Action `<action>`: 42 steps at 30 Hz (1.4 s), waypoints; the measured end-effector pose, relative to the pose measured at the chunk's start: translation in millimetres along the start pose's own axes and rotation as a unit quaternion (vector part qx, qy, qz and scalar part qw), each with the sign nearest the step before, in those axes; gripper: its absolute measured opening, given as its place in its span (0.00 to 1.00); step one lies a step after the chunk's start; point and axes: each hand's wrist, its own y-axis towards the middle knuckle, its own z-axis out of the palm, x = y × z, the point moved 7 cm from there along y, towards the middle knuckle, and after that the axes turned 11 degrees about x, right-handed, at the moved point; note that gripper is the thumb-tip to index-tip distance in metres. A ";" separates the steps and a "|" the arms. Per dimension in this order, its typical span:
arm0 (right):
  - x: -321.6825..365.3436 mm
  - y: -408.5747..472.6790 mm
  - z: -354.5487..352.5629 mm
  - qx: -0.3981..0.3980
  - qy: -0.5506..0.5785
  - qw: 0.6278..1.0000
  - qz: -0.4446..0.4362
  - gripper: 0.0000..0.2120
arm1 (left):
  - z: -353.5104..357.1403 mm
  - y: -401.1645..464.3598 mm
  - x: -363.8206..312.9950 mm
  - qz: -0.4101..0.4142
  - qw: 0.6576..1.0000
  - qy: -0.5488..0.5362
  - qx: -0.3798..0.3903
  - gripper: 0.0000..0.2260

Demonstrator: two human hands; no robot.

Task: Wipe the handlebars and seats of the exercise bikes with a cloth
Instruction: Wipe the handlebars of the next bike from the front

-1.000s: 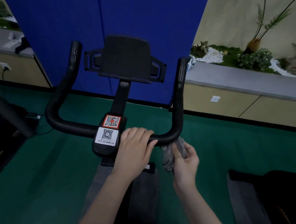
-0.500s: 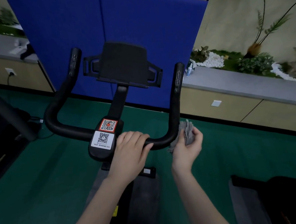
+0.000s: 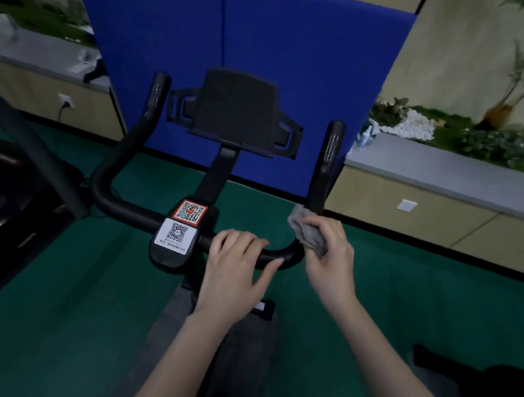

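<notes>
Since a moment ago your right hand (image 3: 329,249) is sliding the grey cloth (image 3: 308,230) up from the bend onto the handlebar's (image 3: 120,202) right upright, fingers gripping the cloth against it. Your left hand (image 3: 235,268) is resting on the crossbar, fingers draping loosely over it.

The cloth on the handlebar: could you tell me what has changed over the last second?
The right hand carried the grey cloth from under the bar's right bend up onto the base of the right upright. Its grip on the cloth is unchanged; the left hand still rests on the crossbar.
</notes>
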 end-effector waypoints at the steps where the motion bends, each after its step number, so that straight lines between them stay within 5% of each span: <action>1: 1.4 6.4 -2.7 0.049 -0.031 0.998 -0.031 0.20 | 1.8 -0.6 -2.5 -0.003 1.000 -0.005 -0.006 0.17; 12: 17.4 66.5 29.2 0.476 -0.209 0.848 -0.107 0.11 | 0.6 -0.4 -2.7 -0.062 0.994 -0.079 -0.038 0.15; 19: 21.3 64.7 40.3 0.572 -0.206 0.786 -0.109 0.10 | -1.3 1.9 -0.7 -0.068 0.993 -0.092 -0.041 0.16; 29: 10.7 75.1 31.6 0.537 -0.194 0.815 -0.102 0.13 | 1.2 2.5 3.0 -0.063 0.993 -0.091 -0.039 0.14; 35: -5.3 83.1 10.9 0.343 -0.160 0.921 -0.097 0.15 | 0.4 -0.9 1.7 -0.057 0.993 -0.094 -0.036 0.12; 42: -7.9 95.1 -2.7 0.159 -0.129 0.975 -0.089 0.17 | 1.8 -1.3 2.7 -0.046 0.995 -0.086 -0.020 0.14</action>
